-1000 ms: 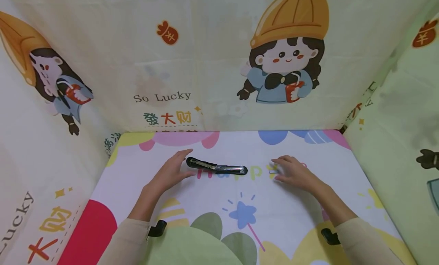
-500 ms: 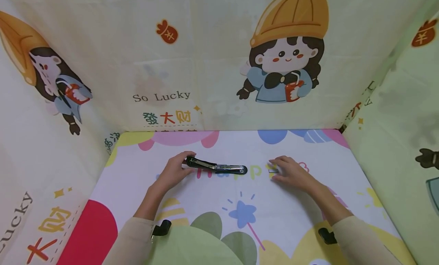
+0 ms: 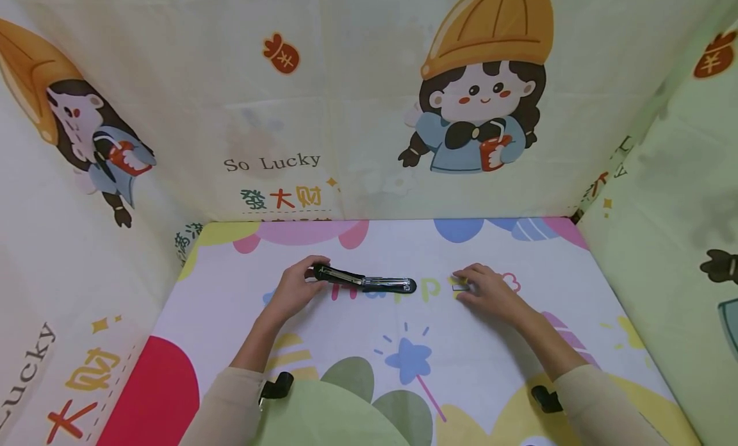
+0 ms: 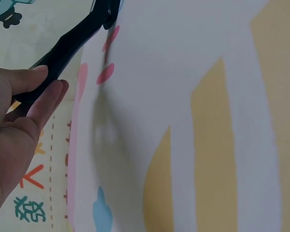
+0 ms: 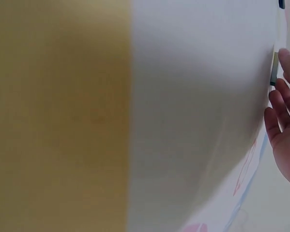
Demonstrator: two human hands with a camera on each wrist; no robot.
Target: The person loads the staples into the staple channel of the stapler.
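A black stapler, unfolded into a long shape with its metal rail showing, lies across the printed letters in the middle of the table. My left hand pinches its left end between thumb and fingers. In the left wrist view the stapler slants up from that hand, with a shadow on the cloth beside it. To the right, a small strip of staples lies on the cloth. My right hand is around it, thumb and fingers spread apart on either side. In the right wrist view the fingertips are right at the strip.
A white tablecloth with coloured cartoon prints covers the table. Printed cloth walls stand at the back and both sides. A black wrist mount sits at the left sleeve, another mount at the right.
My left hand has moved right and taken hold of the stapler's left end. The right hand has shifted slightly left around the staples. The stapler stays about where it was.
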